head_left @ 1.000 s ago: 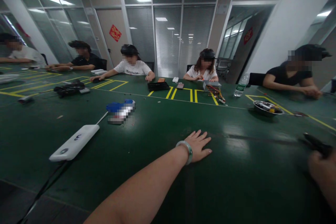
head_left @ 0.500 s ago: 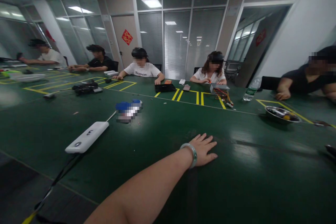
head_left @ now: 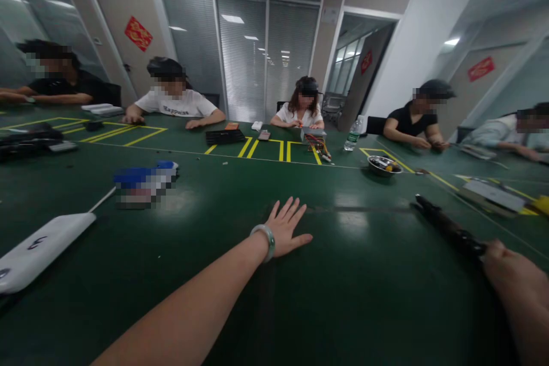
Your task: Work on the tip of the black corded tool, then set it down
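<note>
My left hand lies palm down on the green table, fingers spread, holding nothing. A pale green bangle circles its wrist. At the right edge my right hand is closed around the near end of a long black rod-like object. The object's far end points away from me, toward the middle of the table. Blur and the dark surface hide what kind of thing it is. Part of the right hand's fingers is out of sight.
A white power bank with a cable sits at left, near a blurred blue-and-white item. Farther back are a metal bowl, a water bottle, a grey box with coloured wires and black trays. Several people sit opposite.
The view has turned right, so things appear farther left. My right hand has come into view gripping the black object, seen before only as a tip. The left hand stays flat.
</note>
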The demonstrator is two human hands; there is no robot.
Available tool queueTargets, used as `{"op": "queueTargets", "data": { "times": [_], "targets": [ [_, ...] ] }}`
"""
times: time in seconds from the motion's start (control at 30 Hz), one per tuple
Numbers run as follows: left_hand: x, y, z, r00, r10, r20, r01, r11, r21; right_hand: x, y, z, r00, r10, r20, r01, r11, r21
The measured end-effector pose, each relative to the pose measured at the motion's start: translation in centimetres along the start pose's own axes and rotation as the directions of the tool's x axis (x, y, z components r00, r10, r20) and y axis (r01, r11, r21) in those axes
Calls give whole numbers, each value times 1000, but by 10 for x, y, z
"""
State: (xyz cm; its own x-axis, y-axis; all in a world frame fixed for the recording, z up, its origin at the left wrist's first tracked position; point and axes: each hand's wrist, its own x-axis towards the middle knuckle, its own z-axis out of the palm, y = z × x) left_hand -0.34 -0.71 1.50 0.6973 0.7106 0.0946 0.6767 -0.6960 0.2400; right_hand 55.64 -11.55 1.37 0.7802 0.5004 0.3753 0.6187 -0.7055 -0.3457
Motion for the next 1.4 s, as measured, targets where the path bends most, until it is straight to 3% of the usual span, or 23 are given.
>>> {"op": "queueTargets", "data": {
  "times": [0.07, 0.1, 0.2, 0.33, 0.43, 0.63, 0.77, 0.83, 0.93, 1.0, 1.07, 1.1, 1.27, 1.4],
  "targets": [
    [1, 1, 1, 1000, -4, -13, 4, 1000, 20, -3, -6, 1, 987, 73, 141, -68, 997, -42],
    [1, 1, 2, 1000, -6, -23, 6, 1000, 27, -9, -12, 1, 981, 41, 189, -32, 998, -46],
    [1, 0, 5, 999, 3, -39, -2, 999, 38, -35, -42, -2, 958, -190, 216, 197, 980, -12],
    [1, -1, 8, 997, 3, -72, 0, 999, 46, -82, -100, -6, 888, -408, 210, 395, 913, 105],
    [2, 5, 6, 994, -7, -112, 14, 998, 63, -127, -159, -7, 785, -580, 217, 531, 811, 245],
    [0, 13, -9, 974, 82, -213, -58, 992, 116, -231, -294, 1, 470, -856, 215, 721, 513, 466],
    [-6, -3, -20, 966, -20, -259, 39, 997, 69, -267, -343, 7, 397, -897, 195, 732, 438, 523],
    [-7, -10, -23, 966, -47, -256, 61, 997, 48, -270, -346, 2, 375, -910, 178, 733, 408, 544],
    [-5, -12, -24, 970, -38, -238, 48, 998, 38, -259, -330, -13, 359, -925, 122, 751, 364, 552],
    [-3, -11, -23, 976, -33, -217, 40, 999, 30, -246, -314, -25, 397, -905, 153, 740, 414, 529],
    [-3, -10, -23, 980, -28, -198, 34, 999, 24, -232, -298, -34, 442, -857, 265, 712, 515, 477],
    [-3, -10, -23, 981, -23, -191, 28, 999, 23, -225, -291, -38, 441, -832, 336, 704, 553, 445],
    [-3, -10, -24, 981, -15, -196, 24, 999, 46, -203, -266, -49, 315, -713, 627, 741, 597, 306],
    [0, -12, -20, 968, 15, -251, 1, 998, 63, -199, -262, -55, 235, -664, 710, 801, 546, 246]
  ]
}}
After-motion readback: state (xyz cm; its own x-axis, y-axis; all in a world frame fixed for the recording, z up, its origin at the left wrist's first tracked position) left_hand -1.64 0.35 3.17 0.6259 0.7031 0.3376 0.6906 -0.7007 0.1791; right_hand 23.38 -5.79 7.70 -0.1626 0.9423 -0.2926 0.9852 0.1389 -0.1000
